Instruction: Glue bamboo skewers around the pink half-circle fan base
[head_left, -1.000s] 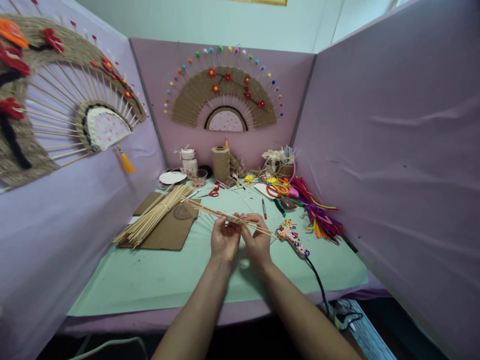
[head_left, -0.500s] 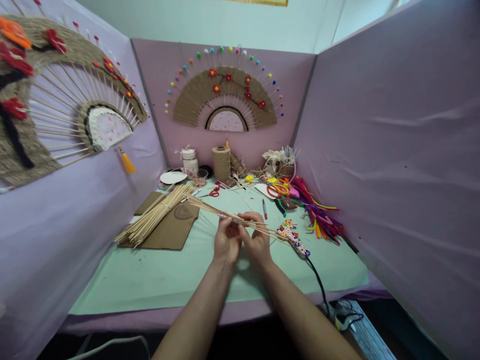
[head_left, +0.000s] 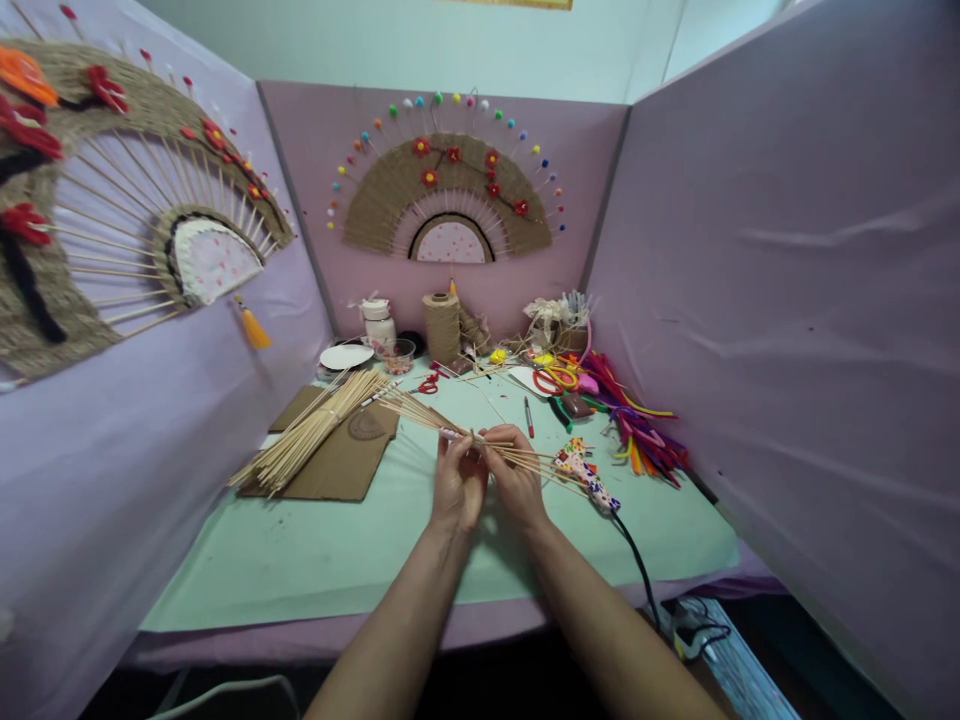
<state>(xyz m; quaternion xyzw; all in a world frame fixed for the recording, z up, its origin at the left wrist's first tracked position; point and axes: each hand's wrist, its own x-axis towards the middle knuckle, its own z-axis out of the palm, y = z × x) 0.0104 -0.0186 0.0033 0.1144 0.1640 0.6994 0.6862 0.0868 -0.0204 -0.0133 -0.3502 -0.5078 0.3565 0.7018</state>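
— Wooden sticks [head_left: 420, 413] are seen fanned out at the hands. How are they gripped?

— They are pinched in closed fingers by the left hand [head_left: 455, 485] and the right hand [head_left: 516, 478], which are set side by side just above the green mat [head_left: 300, 560] at mid-table. The far ends are spread toward the cardboard [head_left: 337, 475], on which a bigger pile of sticks [head_left: 307, 435] is laid.

— Can any writing be read?

— A label is carried by the white bottle [head_left: 377, 322] at the back, near the spool of twine [head_left: 442, 325], but it is too small to be read. A faint round mark is seen on the cardboard.

— And the edges, the open room?

— The table is closed in on three sides by purple walls [head_left: 787, 300]. Bare mat is left open between the hands and the near edge. The right side is crowded: a spotted glue gun [head_left: 589, 480] is laid just beside the right hand, its cord [head_left: 637, 565] is run over the near edge, and pipe cleaners [head_left: 641, 430] are heaped by the right wall.
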